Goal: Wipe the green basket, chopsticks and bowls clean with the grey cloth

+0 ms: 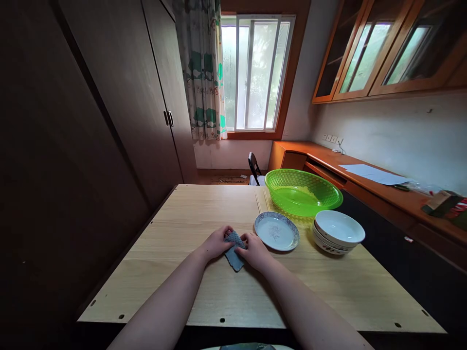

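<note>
In the head view, both hands meet at the centre of the frame over a small grey-blue woven cloth [234,252] lying on the pale wooden table [204,296]. The left hand [217,242] has its fingers curled onto the cloth's upper left edge, and the right hand [256,251] closes on its upper right edge; each grip looks pinched shut on the fabric, though the fingertips are partly hidden. The cloth appears folded, its long axis running from the upper centre down toward the lower right, with a corner pointing to the bottom of the frame. Just right of the right hand sits a shallow white plate with a blue rim [276,231]. Further right stands a stack of white bowls [338,230], and behind them a bright green plastic basket [302,192].
</note>
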Action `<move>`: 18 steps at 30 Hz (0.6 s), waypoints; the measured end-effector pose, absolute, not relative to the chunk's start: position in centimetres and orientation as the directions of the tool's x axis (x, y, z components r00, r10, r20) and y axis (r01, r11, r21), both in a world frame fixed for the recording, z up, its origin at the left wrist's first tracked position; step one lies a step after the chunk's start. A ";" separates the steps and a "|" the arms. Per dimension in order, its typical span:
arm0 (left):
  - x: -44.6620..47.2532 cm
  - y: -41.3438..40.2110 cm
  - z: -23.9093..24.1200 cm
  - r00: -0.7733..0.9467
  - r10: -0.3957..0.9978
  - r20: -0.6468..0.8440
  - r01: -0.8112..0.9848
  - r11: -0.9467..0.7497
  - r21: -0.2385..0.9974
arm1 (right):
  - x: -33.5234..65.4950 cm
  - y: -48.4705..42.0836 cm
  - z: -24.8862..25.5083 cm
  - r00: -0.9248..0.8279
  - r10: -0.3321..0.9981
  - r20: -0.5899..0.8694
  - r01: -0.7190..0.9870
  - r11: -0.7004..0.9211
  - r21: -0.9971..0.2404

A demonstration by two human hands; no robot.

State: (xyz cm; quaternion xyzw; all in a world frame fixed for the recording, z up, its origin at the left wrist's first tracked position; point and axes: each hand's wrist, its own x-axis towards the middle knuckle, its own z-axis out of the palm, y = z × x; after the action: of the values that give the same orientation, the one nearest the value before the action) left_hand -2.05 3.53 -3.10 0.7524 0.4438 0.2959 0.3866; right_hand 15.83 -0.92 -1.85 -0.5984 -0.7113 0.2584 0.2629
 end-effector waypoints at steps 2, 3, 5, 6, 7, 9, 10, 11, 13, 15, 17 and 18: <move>-1.9 3.5 -3.1 0.432 0.895 0.113 0.308 -0.265 0.914 | 15.8 -0.8 -2.0 -0.156 0.986 0.055 0.635 0.143 -0.759; -1.8 3.4 -3.1 0.436 0.891 0.124 0.236 -0.246 0.940 | 15.7 -0.8 -2.0 -0.173 0.983 0.053 0.599 0.148 -0.787; -1.7 3.3 -3.1 0.440 0.887 0.136 0.120 -0.208 0.971 | 15.6 -0.7 -2.0 -0.208 0.976 0.070 0.546 0.175 -0.819; -1.7 3.3 -3.1 0.437 0.889 0.135 0.082 -0.190 0.978 | 15.6 -0.7 -1.8 -0.216 0.973 0.082 0.524 0.187 -0.831; -1.7 3.3 -3.1 0.428 0.894 0.133 0.060 -0.174 0.983 | 15.7 -0.7 -1.6 -0.214 0.973 0.091 0.507 0.190 -0.841; -1.8 3.3 -3.2 0.401 0.908 0.123 0.071 -0.164 0.984 | 16.4 -0.8 -0.7 -0.192 0.977 0.096 0.500 0.181 -0.847; -1.9 3.4 -3.2 0.386 0.915 0.117 0.111 -0.172 0.979 | 17.1 -0.9 -0.2 -0.171 0.981 0.094 0.520 0.171 -0.837; -2.1 3.5 -3.2 0.373 0.921 0.110 0.173 -0.185 0.967 | 18.0 -1.1 0.4 -0.146 0.985 0.095 0.557 0.161 -0.815; -2.4 3.6 -3.2 0.368 0.925 0.092 0.324 -0.220 0.920 | 20.6 -1.8 1.5 -0.084 0.991 0.106 0.625 0.135 -0.769; -2.6 3.7 -3.2 0.384 0.920 0.073 0.429 -0.248 0.869 | 24.0 -2.8 2.1 0.061 0.995 0.082 0.659 0.022 -0.752; -2.6 3.8 -3.2 0.405 0.912 0.062 0.468 -0.265 0.843 | 27.6 -3.9 1.8 0.195 0.980 0.043 0.669 -0.101 -0.736; -2.5 3.8 -3.2 0.413 0.909 0.062 0.474 -0.272 0.837 | 29.3 -4.4 1.4 0.246 0.969 0.024 0.680 -0.155 -0.717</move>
State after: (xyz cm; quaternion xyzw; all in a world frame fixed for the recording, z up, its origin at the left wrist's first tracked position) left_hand -2.55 3.83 -3.17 0.7464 0.4631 0.2810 0.3865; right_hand 29.34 -4.44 1.43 -0.7241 -0.5692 0.2301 0.3142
